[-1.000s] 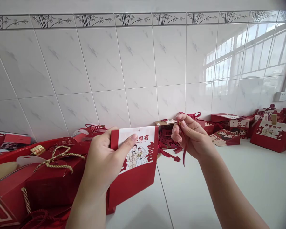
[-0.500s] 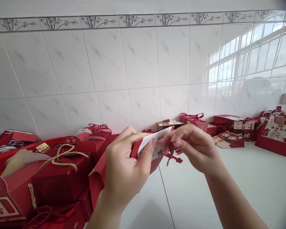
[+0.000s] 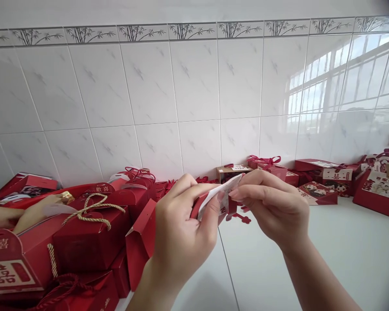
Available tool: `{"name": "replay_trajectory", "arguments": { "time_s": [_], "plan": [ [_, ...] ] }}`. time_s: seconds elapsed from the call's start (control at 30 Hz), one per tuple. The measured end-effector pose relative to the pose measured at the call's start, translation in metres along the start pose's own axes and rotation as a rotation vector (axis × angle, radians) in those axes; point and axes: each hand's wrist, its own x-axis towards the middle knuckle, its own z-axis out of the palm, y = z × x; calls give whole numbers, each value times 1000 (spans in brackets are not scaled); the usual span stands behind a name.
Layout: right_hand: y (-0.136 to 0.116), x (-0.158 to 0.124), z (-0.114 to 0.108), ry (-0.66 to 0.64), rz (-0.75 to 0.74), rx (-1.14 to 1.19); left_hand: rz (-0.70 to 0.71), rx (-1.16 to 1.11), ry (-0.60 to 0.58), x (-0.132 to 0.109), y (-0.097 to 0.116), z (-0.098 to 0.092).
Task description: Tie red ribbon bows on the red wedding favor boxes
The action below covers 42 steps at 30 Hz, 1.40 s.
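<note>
My left hand (image 3: 186,224) is closed around a small red gift box (image 3: 227,206), with the thumb pressed on its near face. That face carries a white printed panel, and the box is tilted up toward the right. At its right edge my right hand (image 3: 275,207) pinches with thumb and fingertips; the exact part between them is hidden. Below the pinch hangs a red flower-shaped piece (image 3: 244,219), and I cannot tell how it is attached.
Red gift boxes, one with a gold rope bow (image 3: 92,209), pile up at the left. Another person's arm (image 3: 32,216) reaches among them. More red boxes (image 3: 317,190) line the tiled wall (image 3: 197,86) behind the white table (image 3: 337,250).
My right fingertips have closed in on the box's edge. The view has shifted slightly, so things appear farther right. At the left, more of the other person's arm shows.
</note>
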Motion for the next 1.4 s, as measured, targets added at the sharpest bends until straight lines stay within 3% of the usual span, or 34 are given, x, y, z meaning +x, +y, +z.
{"name": "replay_trajectory", "arguments": {
  "time_s": [0.2, 0.6, 0.77, 0.93, 1.07, 1.2, 1.4],
  "plan": [
    [2, -1, 0, -7, -52, 9, 41, -30, 9, 1, 2, 0],
    [5, -3, -6, -55, -19, -57, 83, -47, -5, -2, 1, 4],
    [4, -6, -6, 25, 64, -106, 100, -85, -11, -2, 1, 5],
    [5, -6, -1, 143, 184, 85, 90, -201, 4, -2, 3, 5],
    [4, -6, 0, 64, 355, 273, 136, -251, 34, -3, 0, 9],
    [-1, -6, -1, 63, 358, 417, 231, -260, 88, -3, -5, 12],
    [-9, -5, -9, -61, 402, 590, 377, -222, 122, 0, -8, 9]
  ]
}}
